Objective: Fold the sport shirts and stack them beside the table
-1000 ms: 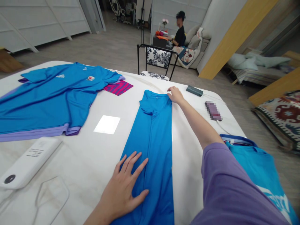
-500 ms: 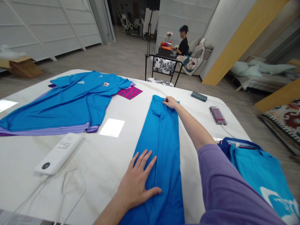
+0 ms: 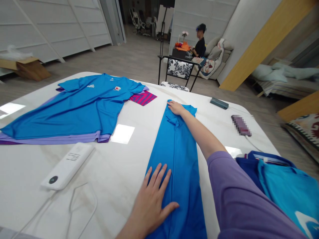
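A blue T-shirt [image 3: 184, 156] lies before me, folded lengthwise into a long strip with its neck end away from me. My left hand [image 3: 153, 199] rests flat on the near left part of it, fingers spread. At the far end, my right hand [image 3: 175, 108] lies on the cloth by the top left corner, fingers stretched out and pinching nothing that I can see. A second blue T-shirt [image 3: 82, 106] with a small badge is spread out to the left, over purple garments.
Left of my left hand lies a white power bank [image 3: 67, 166] with a cable. Folded shirts [image 3: 286, 186] are stacked at the right edge. A phone [image 3: 241, 125] and dark case [image 3: 219, 103] lie far right. Beyond the table stand a chair [image 3: 179, 69] and a seated person [image 3: 200, 46].
My right hand has let go of the collar area and shifted left to the far corner of the folded shirt, its fingers now flatter. My left hand stays on the cloth. The view has shifted slightly.
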A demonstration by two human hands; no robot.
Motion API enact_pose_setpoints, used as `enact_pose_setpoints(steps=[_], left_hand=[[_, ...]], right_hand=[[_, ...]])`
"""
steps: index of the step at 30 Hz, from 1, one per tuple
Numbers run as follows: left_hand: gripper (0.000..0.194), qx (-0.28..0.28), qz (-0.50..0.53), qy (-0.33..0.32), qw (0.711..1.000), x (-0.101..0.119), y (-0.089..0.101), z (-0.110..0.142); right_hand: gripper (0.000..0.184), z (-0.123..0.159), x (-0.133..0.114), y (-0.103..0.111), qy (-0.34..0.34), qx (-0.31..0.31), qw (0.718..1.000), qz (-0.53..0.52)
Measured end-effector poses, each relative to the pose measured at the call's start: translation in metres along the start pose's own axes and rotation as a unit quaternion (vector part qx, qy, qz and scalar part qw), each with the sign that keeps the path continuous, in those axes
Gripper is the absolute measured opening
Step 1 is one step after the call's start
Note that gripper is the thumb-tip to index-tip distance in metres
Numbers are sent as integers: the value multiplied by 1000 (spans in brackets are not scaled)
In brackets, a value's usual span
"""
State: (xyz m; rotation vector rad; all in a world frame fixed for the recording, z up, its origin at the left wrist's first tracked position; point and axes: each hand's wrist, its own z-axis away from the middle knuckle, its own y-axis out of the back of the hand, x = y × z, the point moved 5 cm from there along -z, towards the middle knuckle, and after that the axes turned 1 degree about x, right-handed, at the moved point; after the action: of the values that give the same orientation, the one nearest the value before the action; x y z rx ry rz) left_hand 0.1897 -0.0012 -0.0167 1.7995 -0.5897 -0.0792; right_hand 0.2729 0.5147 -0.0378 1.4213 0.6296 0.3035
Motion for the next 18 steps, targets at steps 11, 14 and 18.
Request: enact_pose_setpoints(steps=[11, 14, 18], left_hand=[[99, -21, 5, 9, 1000, -2, -4, 0], [97, -20, 5, 16, 1000, -1, -1, -2], [97, -42, 37, 23, 998, 4, 15, 9]], right_hand=[[56, -12, 1, 13, -39, 54, 998, -20], [57, 5, -10, 30, -61, 103, 993, -16], [59, 76, -33, 47, -9, 101, 994, -33]])
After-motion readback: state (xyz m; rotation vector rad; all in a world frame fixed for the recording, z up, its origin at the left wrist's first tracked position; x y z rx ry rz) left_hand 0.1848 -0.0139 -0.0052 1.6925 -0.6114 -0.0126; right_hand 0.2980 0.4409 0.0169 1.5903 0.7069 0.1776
